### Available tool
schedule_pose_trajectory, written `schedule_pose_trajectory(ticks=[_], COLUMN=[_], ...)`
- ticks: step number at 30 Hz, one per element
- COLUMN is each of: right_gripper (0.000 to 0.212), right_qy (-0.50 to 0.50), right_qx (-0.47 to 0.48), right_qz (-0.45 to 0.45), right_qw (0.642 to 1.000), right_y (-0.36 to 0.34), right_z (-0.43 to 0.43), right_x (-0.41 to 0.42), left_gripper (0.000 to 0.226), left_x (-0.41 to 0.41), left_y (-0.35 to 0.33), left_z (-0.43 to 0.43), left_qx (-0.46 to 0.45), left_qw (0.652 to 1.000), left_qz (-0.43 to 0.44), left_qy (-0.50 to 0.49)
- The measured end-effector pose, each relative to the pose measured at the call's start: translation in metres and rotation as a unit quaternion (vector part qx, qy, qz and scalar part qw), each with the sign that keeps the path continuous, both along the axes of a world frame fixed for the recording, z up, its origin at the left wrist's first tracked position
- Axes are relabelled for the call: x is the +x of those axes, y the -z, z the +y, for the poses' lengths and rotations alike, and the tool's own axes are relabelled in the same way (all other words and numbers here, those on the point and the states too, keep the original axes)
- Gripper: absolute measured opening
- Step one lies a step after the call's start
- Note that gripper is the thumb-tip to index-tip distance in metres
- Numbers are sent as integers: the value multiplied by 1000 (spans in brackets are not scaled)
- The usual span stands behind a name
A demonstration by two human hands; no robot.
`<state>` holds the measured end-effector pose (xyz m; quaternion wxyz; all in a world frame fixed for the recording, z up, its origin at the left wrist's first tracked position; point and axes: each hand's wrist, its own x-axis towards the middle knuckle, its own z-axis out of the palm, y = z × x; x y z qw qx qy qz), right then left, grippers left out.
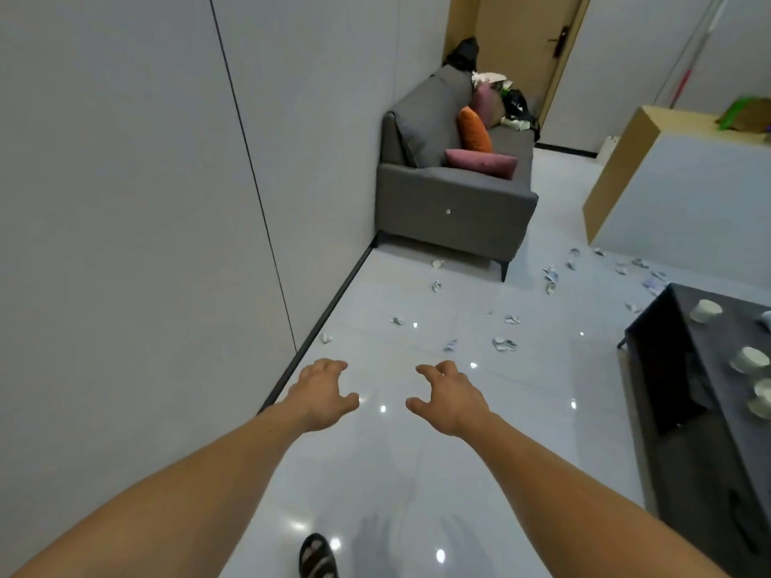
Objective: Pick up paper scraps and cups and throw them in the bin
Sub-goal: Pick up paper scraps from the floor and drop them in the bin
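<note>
Currently both hands extended over floor (375,473), L hand (323,396) & R hand (452,400) loosely curled, gripping nothing. Paper scraps (505,344) scattered at 12–2 o'clock; cups (705,310) on dark table (684,452) at 3 o'clock.

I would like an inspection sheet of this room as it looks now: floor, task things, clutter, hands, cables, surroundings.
Surface: glossy pale tile floor, with light reflections.
Job's things: paper scraps scattered on the floor between the grey sofa and the dark table; white cups on the dark table; no bin seen.
Clutter: bags and wrappings piled on the sofa's far end.
Hands: left hand and right hand empty, fingers loosely curled, over the floor.
Cables: nothing seen.
Surroundings: cushions on the sofa, which stands against the wall; wooden door beyond.
</note>
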<state>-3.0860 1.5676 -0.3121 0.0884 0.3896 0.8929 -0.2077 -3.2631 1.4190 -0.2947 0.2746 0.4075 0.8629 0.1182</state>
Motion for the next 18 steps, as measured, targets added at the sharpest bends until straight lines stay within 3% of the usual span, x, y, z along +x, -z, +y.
schedule_pose_trajectory(ticks=[8,18], right_gripper=[68,67], right_qy=[85,172], right_qx=[25,6], right_qz=[-31,-22], right_qw=[996,985], right_y=[-2,14], right_z=[132,271], right_x=[-29,-67], left_gripper=[71,71], left_x=[-67,-112], left_y=[12,15], left_z=[173,355], left_qx=[36,10], left_qw=[997,987], left_qz=[-31,-41], left_qy=[65,153])
